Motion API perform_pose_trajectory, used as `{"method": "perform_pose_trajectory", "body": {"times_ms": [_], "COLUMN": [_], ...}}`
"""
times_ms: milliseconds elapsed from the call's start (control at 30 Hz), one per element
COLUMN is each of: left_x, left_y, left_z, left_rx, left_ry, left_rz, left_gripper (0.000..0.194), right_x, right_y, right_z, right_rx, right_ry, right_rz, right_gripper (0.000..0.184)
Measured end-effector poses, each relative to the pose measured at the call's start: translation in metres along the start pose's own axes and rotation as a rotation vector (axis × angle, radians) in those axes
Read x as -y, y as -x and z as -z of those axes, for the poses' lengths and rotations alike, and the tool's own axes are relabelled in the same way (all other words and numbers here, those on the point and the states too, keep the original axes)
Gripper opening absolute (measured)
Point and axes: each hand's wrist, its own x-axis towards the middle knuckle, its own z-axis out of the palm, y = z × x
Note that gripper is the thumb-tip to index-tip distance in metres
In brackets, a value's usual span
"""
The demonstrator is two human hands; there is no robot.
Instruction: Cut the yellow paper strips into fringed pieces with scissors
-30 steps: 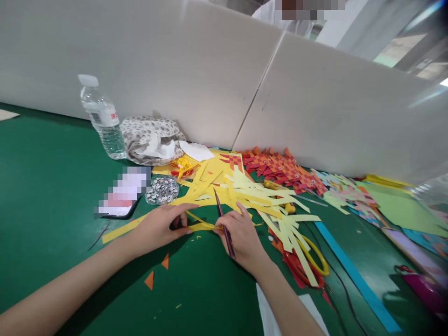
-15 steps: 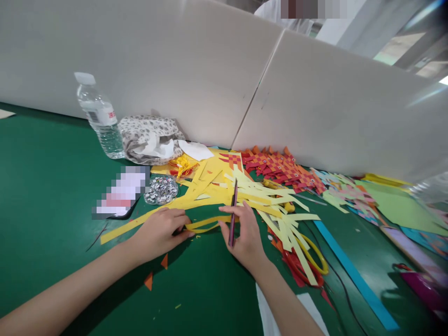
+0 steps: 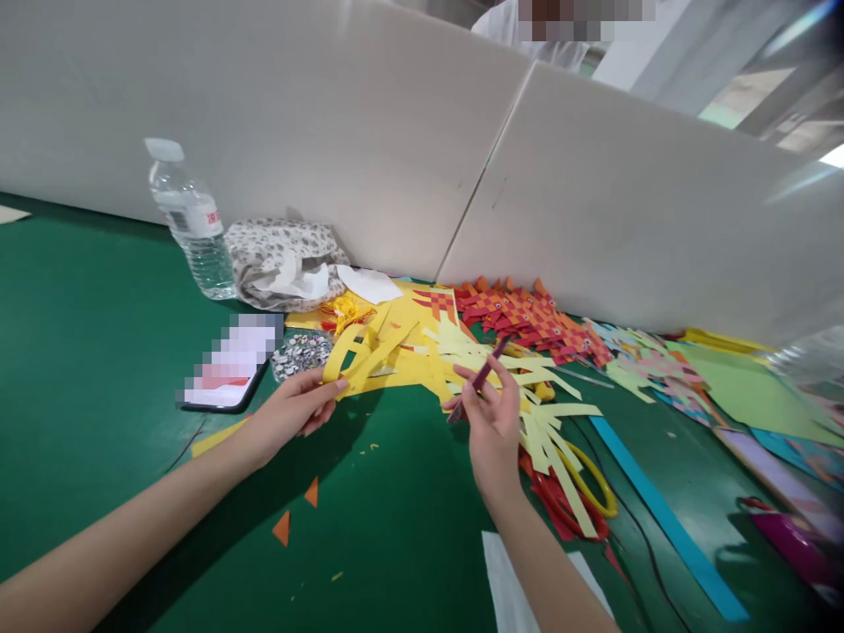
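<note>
A smartphone (image 3: 241,365) lies on the green worktop (image 3: 396,527); just right, the left hand (image 3: 300,411) has its grip pinching a looped yellow paper strip (image 3: 334,359). The right hand (image 3: 494,424) grips a slim maroon pen-like tool (image 3: 483,374), tilted, near pale-yellow strips (image 3: 567,411).

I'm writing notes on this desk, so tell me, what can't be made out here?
All in the head view:
Yellow strip: its pinched part, hidden by the left hand.
Pen-like tool: part of its length, behind the right hand.
Phone: screen details, pixelated.
White paper: whether one sheet, hidden by the right forearm.
Purple object: what it is, blurred at the right edge.
</note>
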Motion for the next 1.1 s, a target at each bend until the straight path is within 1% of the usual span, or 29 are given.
{"method": "perform_pose_trajectory", "body": {"times_ms": [67,100,133,167,233,300,367,467,533,667,867,1100], "left_x": [0.001,0.001,0.001,0.002,0.002,0.004,0.005,0.008,0.01,0.01,0.01,0.012], "left_y": [0.0,0.0,0.0,0.0,0.0,-0.001,-0.001,-0.002,-0.001,0.001,0.001,0.001], "left_z": [-0.001,-0.001,-0.001,-0.001,0.0,0.0,0.001,0.002,0.003,0.002,0.001,0.002], "left_rx": [0.016,0.023,0.033,0.047,0.079,0.082,0.062,0.039,0.029,0.021,0.023,0.029], "left_ry": [-0.004,-0.02,-0.038,-0.058,-0.096,-0.131,-0.161,-0.209,-0.241,-0.294,-0.329,-0.356], "left_rz": [0.061,0.08,0.09,0.09,0.073,0.048,0.012,-0.06,-0.097,-0.137,-0.178,-0.224], "left_gripper": [0.032,0.036,0.039,0.042,0.044,0.044,0.043,0.04,0.037,0.035,0.033,0.03], "right_x": [-0.002,-0.003,-0.004,-0.005,-0.006,-0.006,-0.005,-0.002,-0.001,-0.004,-0.011,-0.013], "right_y": [-0.001,-0.002,-0.002,-0.002,-0.002,-0.002,-0.002,-0.003,-0.004,-0.004,-0.004,-0.004], "right_z": [0.001,0.001,0.001,0.001,0.001,0.001,0.002,0.003,0.003,0.002,0.003,0.0], "right_rx": [0.07,0.097,0.117,0.127,0.113,0.091,0.09,0.099,0.087,0.078,0.156,0.136], "right_ry": [0.003,0.013,0.028,0.043,0.061,0.048,0.023,0.027,0.034,-0.014,-0.035,-0.007], "right_rz": [-0.078,-0.113,-0.138,-0.151,-0.166,-0.186,-0.236,-0.314,-0.339,-0.34,-0.336,-0.308], "right_gripper": [0.071,0.074,0.071,0.064,0.048,0.04,0.04,0.051,0.05,0.046,0.037,0.033]}}
